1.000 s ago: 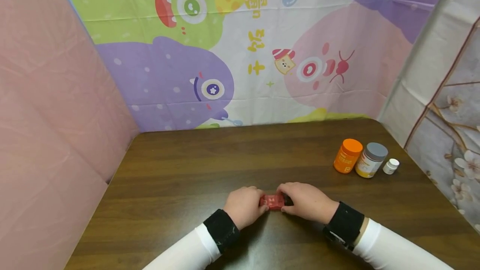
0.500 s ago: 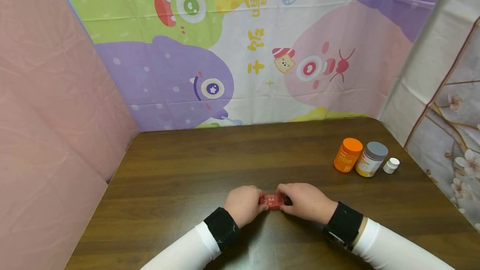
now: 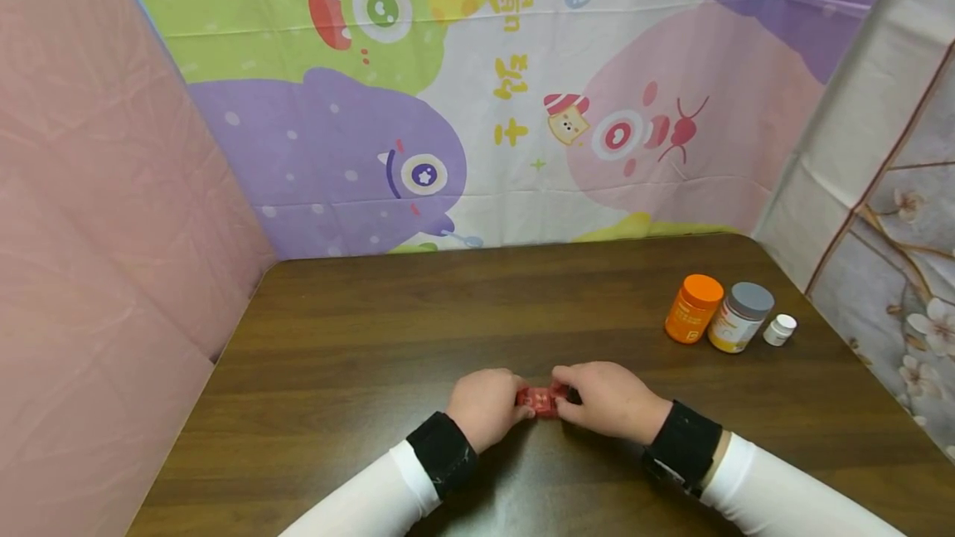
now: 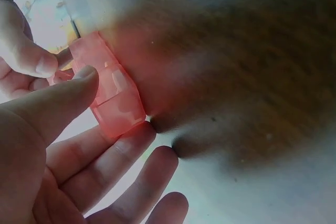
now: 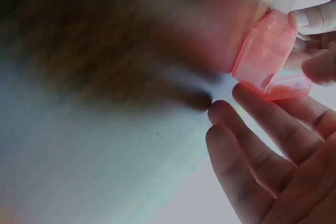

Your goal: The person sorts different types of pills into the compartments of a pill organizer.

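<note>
A small translucent red pill box [image 3: 539, 401] lies low over the table between both hands. My left hand [image 3: 481, 408] holds its left end; in the left wrist view the thumb lies across the box [image 4: 118, 95], with fingertips along its far side. At the other end, the right hand [image 3: 615, 400] pinches with thumb and fingers. The right wrist view shows a flap [image 5: 294, 85] standing out from the box at that end, beside the right thumb. Pale shapes show dimly through the red plastic; what they are I cannot tell.
Toward the right rear of the brown wooden table [image 3: 418, 305] stand an orange bottle [image 3: 692, 311], a grey-lidded jar [image 3: 739, 319] and a small white bottle [image 3: 779, 330]. A cartoon-printed cloth [image 3: 515, 189] hangs behind the table, pink cloth [image 3: 112, 272] on the left.
The right thumb and fingers have shifted slightly left at the right end of the pill box. My left hand keeps its place, and the bottles have not moved.
</note>
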Tool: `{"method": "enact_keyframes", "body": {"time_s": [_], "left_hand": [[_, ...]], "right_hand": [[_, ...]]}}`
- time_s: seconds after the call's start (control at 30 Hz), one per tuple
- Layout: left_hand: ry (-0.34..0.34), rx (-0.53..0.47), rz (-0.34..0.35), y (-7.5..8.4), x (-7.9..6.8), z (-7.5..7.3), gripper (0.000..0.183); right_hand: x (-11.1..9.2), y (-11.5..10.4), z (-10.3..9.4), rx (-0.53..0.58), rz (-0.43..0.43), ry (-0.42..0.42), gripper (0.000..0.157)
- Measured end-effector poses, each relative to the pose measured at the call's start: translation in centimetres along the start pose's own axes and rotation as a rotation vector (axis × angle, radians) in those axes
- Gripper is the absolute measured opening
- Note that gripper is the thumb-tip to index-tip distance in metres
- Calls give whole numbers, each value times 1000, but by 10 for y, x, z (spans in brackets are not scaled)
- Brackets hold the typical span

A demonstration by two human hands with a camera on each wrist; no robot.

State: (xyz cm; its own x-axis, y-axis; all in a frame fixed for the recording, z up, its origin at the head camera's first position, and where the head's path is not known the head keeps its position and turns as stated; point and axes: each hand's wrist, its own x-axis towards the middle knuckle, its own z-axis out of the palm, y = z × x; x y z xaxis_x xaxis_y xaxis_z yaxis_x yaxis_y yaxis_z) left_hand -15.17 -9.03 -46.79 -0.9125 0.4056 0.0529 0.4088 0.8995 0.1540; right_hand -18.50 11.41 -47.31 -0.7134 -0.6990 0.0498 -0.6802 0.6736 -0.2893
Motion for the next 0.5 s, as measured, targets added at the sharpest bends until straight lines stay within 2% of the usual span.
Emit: {"method": "enact_keyframes", "body": {"time_s": [0.2, 0.5], "left_hand": [[3, 3, 1, 0, 0, 0, 21], [7, 11, 4, -1, 0, -1, 21]], "right_hand": [[0, 2, -3, 80, 65, -2, 6], [11, 7, -8, 223, 183, -19, 14]]}}
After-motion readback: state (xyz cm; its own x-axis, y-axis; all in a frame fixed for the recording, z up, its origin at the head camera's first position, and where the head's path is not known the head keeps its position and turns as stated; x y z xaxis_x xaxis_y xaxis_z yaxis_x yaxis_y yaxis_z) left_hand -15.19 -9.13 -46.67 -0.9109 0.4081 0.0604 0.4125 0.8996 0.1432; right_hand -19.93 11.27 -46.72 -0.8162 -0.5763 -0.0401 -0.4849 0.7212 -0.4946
